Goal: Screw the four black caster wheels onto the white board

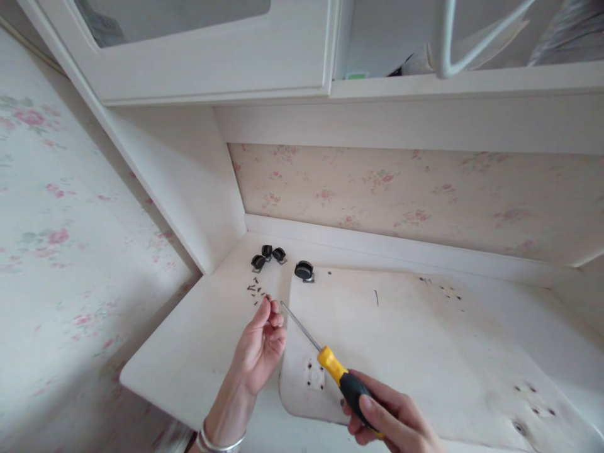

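My right hand (pixel 391 418) grips the yellow-and-black handle of a screwdriver (pixel 330 362); its thin shaft points up-left toward my left hand. My left hand (pixel 262 346) is raised palm-up, fingers curled, and pinches a small dark screw (pixel 268 297) at its fingertips, close to the screwdriver tip. Just beyond lie several loose dark screws (pixel 255 291) on the white desk top (pixel 202 333). Three small black caster wheels (pixel 267 254) sit in the back corner, and a single caster (pixel 304 270) stands on the edge of a white board (pixel 425 346) lying flat on the desk.
The board has screw holes near its front-left corner (pixel 314 374) and at the right (pixel 533 402). A few more small dark bits (pixel 443 289) lie at its far side. A white cabinet (pixel 212 50) hangs overhead. Floral wallpaper covers the left and back walls.
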The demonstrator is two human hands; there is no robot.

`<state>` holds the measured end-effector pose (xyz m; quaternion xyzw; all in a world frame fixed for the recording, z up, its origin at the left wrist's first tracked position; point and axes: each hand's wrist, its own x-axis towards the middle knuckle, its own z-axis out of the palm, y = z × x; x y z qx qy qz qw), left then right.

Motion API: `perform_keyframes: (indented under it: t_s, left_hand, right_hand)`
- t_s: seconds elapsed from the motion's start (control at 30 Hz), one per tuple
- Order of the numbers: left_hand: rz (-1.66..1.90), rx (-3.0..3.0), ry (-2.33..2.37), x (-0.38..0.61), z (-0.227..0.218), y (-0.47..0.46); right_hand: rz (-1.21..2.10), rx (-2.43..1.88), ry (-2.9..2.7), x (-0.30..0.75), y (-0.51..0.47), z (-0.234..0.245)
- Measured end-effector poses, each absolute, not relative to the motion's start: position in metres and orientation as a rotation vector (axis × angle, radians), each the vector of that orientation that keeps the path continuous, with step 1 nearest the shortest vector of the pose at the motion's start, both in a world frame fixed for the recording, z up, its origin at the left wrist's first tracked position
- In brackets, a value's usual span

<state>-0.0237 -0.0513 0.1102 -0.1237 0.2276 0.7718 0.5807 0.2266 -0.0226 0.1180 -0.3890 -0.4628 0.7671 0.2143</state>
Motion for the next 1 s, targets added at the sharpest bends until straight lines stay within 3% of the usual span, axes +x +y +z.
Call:
perform_keyframes:
  t_s: [0.33, 0.53, 0.67, 1.0]
  left_hand:
    - [1.792, -0.314, 0.596, -0.012, 0.120, -0.051]
    - [1.825, -0.371, 0.554, -0.009, 0.122, -0.050]
    - [1.850, -0.378, 0.552, -0.009, 0.125, -0.050]
    - [1.865, -0.410, 0.537, -0.008, 0.134, -0.052]
  right_hand:
    - [2.095, -1.063, -1.482, 0.220, -0.029, 0.105]
    - [1.896, -1.089, -1.662, 0.215, -0.035, 0.102]
    - [1.525, -1.012, -1.918, 0.214, -0.037, 0.090]
    - [0.220, -0.761, -2.161, 0.207, -0.052, 0.063]
